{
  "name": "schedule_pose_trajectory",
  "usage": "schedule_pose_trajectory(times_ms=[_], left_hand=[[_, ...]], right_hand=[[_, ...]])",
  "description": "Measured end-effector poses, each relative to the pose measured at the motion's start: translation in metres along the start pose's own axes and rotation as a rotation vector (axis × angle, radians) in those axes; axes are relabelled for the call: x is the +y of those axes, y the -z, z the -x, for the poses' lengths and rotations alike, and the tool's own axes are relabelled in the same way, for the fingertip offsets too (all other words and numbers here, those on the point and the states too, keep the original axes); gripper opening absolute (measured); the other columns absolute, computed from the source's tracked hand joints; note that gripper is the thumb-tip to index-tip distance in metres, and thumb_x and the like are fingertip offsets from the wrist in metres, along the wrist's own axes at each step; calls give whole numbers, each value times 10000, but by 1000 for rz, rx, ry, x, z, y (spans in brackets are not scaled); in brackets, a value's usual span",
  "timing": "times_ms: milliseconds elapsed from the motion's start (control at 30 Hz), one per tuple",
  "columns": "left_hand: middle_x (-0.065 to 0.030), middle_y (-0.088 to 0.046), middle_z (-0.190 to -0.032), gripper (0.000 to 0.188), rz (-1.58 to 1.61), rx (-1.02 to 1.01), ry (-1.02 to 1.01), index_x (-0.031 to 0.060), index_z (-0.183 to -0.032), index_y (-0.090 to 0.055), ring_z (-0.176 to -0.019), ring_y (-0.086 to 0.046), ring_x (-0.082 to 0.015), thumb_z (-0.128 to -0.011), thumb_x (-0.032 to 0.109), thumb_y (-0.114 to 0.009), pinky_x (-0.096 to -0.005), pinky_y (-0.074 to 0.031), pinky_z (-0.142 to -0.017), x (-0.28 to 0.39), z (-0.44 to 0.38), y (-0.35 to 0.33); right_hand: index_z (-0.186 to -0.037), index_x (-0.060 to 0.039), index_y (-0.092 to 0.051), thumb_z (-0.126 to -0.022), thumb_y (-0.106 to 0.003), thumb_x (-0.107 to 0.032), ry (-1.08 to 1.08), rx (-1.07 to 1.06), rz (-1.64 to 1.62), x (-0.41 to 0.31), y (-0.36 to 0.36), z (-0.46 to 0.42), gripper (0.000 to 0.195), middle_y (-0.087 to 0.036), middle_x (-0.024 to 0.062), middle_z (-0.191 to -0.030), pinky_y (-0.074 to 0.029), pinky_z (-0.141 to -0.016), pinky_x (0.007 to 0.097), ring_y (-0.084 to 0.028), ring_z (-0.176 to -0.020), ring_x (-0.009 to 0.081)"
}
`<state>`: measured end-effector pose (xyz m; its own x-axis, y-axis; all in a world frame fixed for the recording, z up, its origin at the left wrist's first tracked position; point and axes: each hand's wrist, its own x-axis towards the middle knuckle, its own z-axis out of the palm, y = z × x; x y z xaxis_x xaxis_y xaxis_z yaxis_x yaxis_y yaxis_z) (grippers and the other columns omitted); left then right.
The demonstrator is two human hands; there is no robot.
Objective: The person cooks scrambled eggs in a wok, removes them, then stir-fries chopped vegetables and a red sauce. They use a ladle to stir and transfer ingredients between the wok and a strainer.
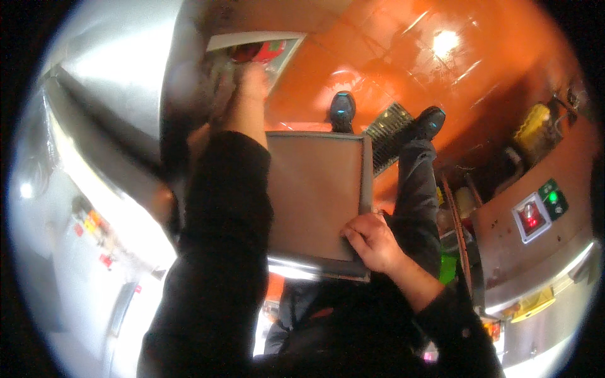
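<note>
In front of me is a brown panel with a grey gasket rim, which looks like the inner face of an open refrigerator door. My right hand is at its right edge, fingers curled against the rim. My left arm stretches forward past the panel's left side. At its end my left hand is blurred, at a pale-framed opening. A red package shows just beyond that hand, with a dark item beside it. Whether the fingers hold either one is unclear.
Orange floor tiles look wet and carry a metal drain grate beside my shoes. Steel counter surfaces curve along the left. On the right stands a steel unit with a red-lit switch and a green light.
</note>
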<state>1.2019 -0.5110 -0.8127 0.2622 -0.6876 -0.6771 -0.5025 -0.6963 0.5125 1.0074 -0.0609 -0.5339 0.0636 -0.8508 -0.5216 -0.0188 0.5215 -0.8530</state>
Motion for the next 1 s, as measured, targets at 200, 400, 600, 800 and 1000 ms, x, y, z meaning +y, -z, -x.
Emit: schedule_pose_trajectory(times_ms=[200,400,600,800,1000], left_hand=[[-293,-788,-1204,415,-930,309,-424,-31,-1239,-704,-1186,-768,-474,-933,236,-792,-514,-616,-999,10,10,-10],[-246,-782,-1302,489,-1376,-70,-455,2,-1367,-738,-1183,-755,-483,-933,219,-798,-542,-616,-998,36,12,-9],[-160,-818,-1093,294,-527,110,-148,90,-1211,-821,-961,-792,-303,-966,250,-802,-456,-624,-775,-1,-27,8],[-81,-756,-966,242,220,-175,150,116,-1168,-781,-766,-693,-247,-987,272,-820,-365,-533,-626,5,15,18],[-22,-638,-800,203,486,-192,183,122,-1030,-721,-567,-478,-162,-1029,312,-794,-287,-389,-520,-4,50,31]], right_hand=[[-978,-56,-779,-1002,-711,-178,-31,11,-14,3,1,0,142,-775,156,-986,-526,-958,499,-726,-996,389],[-971,-51,-771,-998,-721,-178,-36,32,-21,-1,1,3,139,-771,160,-969,-526,-932,502,-725,-984,394],[-965,-44,-767,-991,-732,-173,1,40,-25,-3,4,6,137,-772,153,-968,-526,-920,504,-727,-980,392],[-957,-34,-763,-992,-732,-169,-3,84,-22,-2,3,7,143,-763,166,-941,-536,-914,512,-722,-968,404],[-955,-32,-762,-989,-733,-161,-10,49,-7,-7,6,5,136,-769,178,-945,-550,-901,514,-727,-968,414]])
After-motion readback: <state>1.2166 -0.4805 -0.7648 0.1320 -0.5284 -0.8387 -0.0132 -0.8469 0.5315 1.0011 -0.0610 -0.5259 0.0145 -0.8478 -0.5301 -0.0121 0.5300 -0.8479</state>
